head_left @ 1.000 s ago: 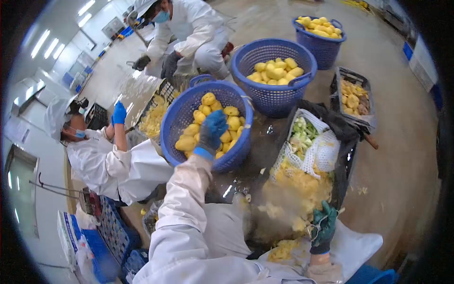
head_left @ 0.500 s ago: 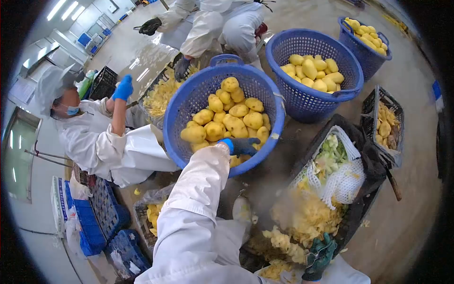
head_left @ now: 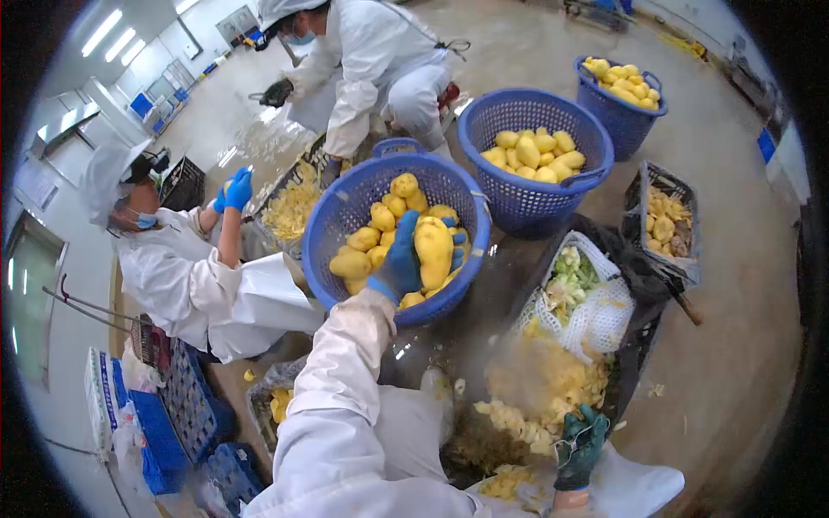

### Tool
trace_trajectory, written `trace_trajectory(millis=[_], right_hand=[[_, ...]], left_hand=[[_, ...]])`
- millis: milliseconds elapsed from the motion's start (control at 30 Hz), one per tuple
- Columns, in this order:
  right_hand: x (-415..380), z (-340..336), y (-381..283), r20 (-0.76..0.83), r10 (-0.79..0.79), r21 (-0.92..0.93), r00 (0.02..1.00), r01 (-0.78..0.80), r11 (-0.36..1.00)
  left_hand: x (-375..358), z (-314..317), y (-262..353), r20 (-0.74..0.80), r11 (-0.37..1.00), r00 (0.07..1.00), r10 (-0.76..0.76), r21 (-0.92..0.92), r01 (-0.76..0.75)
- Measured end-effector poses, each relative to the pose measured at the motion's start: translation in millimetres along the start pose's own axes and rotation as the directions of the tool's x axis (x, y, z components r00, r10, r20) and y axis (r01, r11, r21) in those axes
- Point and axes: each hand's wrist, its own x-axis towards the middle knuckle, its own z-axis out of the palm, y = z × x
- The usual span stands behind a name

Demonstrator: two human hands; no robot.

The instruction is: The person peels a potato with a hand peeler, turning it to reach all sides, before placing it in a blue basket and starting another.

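My left hand, in a blue glove, is closed around a large yellow potato above the near blue basket. Under it, the basket holds several more potatoes. At the lower right, my right hand wears a dark green glove with its fingers curled. A thin light-coloured piece shows at its fingers, too small to name. That hand is beside a heap of yellow peelings in a dark-lined crate.
Two more blue baskets of potatoes, a middle one and a far one, stand beyond. A crate of scraps is at right. One masked co-worker sits at left; another bends at the back. Blue crates lie lower left.
My left hand has turned and come up from the basket's right side with a potato in it. My right hand stays near the peelings. The view has shifted, showing more of the back co-worker.
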Motion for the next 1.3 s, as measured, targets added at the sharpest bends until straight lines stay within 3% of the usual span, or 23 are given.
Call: trace_trajectory(millis=[33,67,133,233,300,367,433,500,600,667,700,733,767,833,867,933,1000,1067,1133,1167,1200,1233,1300], right_hand=[[-6,1,-3,0.052,-0.012,0.037,0.999,0.010,0.999],[-19,26,-11,-0.066,-0.086,0.050,0.994,0.089,0.995],[-20,17,-19,0.179,0.002,0.322,0.984,-0.060,0.945],[-27,7,-30,0.327,0.003,0.415,0.945,-0.146,0.898],[-40,31,-34,0.221,-0.279,0.128,0.934,0.256,0.958],[-64,60,-52,0.335,-0.361,-0.014,0.870,0.388,0.922],[-94,95,-59,0.473,-0.606,-0.301,0.639,0.764,0.571],[-125,110,-66,0.633,-0.495,-0.352,0.595,0.791,0.501],[-127,109,-51,0.582,-0.127,-0.383,0.803,0.409,0.828],[-90,84,-39,0.664,-0.332,-0.394,0.670,0.691,0.605],[-69,71,-39,0.705,-0.415,-0.383,0.576,0.801,0.461],[-48,61,-48,0.542,-0.497,-0.391,0.678,0.726,0.565],[-35,52,-56,0.354,-0.544,-0.369,0.761,0.648,0.666],[-38,45,-69,0.256,-0.552,-0.219,0.794,0.603,0.767],[-45,44,-74,0.214,-0.538,-0.147,0.815,0.572,0.807],[-81,43,-56,0.505,-0.653,-0.441,0.564,0.819,0.367],[-121,59,-42,0.608,-0.529,-0.422,0.593,0.805,0.417],[-151,82,-38,0.585,-0.219,-0.173,0.781,0.385,0.907],[-130,73,-41,0.605,-0.394,-0.249,0.692,0.635,0.731],[-102,62,-46,0.541,-0.460,-0.281,0.704,0.667,0.690],[-75,51,-52,0.472,-0.523,-0.321,0.710,0.691,0.648],[-48,41,-57,0.400,-0.580,-0.367,0.710,0.704,0.608],[-36,26,-76,0.184,-0.586,-0.258,0.789,0.614,0.746]], left_hand=[[-11,26,-3,0.005,0.998,0.998,0.061,-0.014,-0.061],[-21,47,-9,0.011,0.993,0.993,0.115,-0.032,-0.115],[-43,75,-26,0.116,0.994,0.992,0.042,-0.101,-0.031],[-84,112,-71,0.115,0.986,0.991,-0.060,-0.147,0.077],[-116,136,-115,0.073,0.983,0.992,-0.105,-0.145,0.115],[-136,137,-160,0.067,0.948,0.967,-0.246,-0.191,0.255],[-154,139,-199,0.092,0.914,0.933,-0.347,-0.190,0.358],[-175,141,-235,0.181,0.924,0.953,-0.244,-0.256,0.285],[-198,127,-264,0.361,0.996,0.930,-0.078,-0.010,0.087],[-220,127,-274,0.425,0.959,0.904,0.053,0.230,-0.164],[-221,131,-269,0.320,0.970,0.916,-0.243,0.064,0.235],[-222,134,-264,0.182,0.816,0.838,-0.514,-0.196,0.544],[-228,139,-262,0.190,0.813,0.831,-0.523,-0.183,0.553],[-234,157,-254,0.212,0.811,0.820,-0.531,-0.154,0.565],[-237,170,-253,0.144,0.814,0.856,-0.497,-0.265,0.517],[-234,152,-261,0.207,0.902,0.914,-0.348,-0.192,0.387],[-228,133,-271,0.320,0.990,0.937,-0.141,0.046,0.134],[-230,135,-277,0.434,0.832,0.892,0.127,0.443,-0.334],[-246,149,-275,0.490,0.532,0.847,0.206,0.671,-0.517],[-245,150,-273,0.318,0.876,0.948,0.003,0.456,-0.156],[-242,152,-270,0.228,0.963,0.937,-0.266,0.103,0.248],[-241,153,-269,0.245,0.767,0.817,-0.522,-0.285,0.575],[-243,159,-266,0.225,0.788,0.830,-0.511,-0.263,0.556]])
